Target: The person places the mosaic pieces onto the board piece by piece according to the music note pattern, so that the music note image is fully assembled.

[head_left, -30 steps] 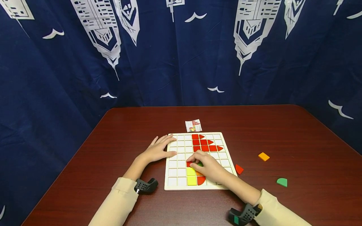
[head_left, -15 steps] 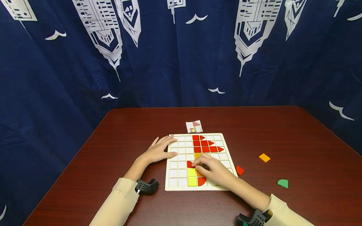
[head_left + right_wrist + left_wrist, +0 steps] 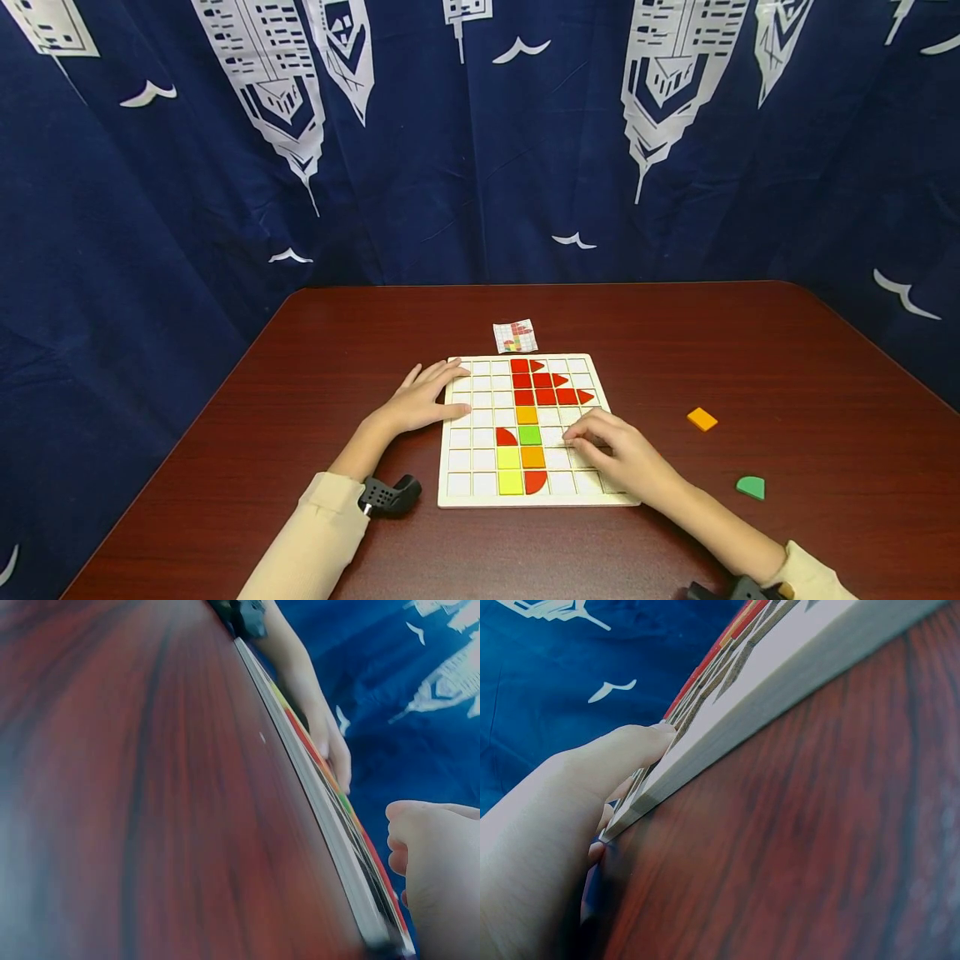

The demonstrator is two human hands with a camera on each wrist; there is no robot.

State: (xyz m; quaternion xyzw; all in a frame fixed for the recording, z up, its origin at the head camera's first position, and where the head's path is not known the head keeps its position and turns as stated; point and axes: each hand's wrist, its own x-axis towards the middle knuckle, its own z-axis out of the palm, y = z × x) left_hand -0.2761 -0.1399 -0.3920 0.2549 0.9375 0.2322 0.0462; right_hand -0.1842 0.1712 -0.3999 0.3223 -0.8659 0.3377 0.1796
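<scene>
A white gridded board [image 3: 468, 460] lies on the table and bears coloured tiles. My left hand [image 3: 416, 404] rests at its left edge with fingers spread, thumb on the grid. Over the board's right side hovers my right hand [image 3: 622, 454], its fingers loosely bent, with nothing seen between them. To the left of that hand sit a green square tile [image 3: 529, 436], a red quarter-round tile [image 3: 506, 437] and an orange square tile [image 3: 533, 457]. Below them are yellow squares [image 3: 510, 482] and another red quarter-round [image 3: 535, 482]. Red squares and triangles [image 3: 546, 397] form rows farther up.
A small printed pattern card [image 3: 515, 336] lies beyond the board. To the right, an orange tile [image 3: 702, 419] and a green quarter-round tile [image 3: 751, 487] lie loose on the brown table [image 3: 360, 333]. A blue curtain [image 3: 420, 167] hangs behind.
My right hand has moved right, off the red quarter-round, uncovering the green and orange squares. The loose red tile right of the board is now hidden by that hand and forearm. My left hand stays put.
</scene>
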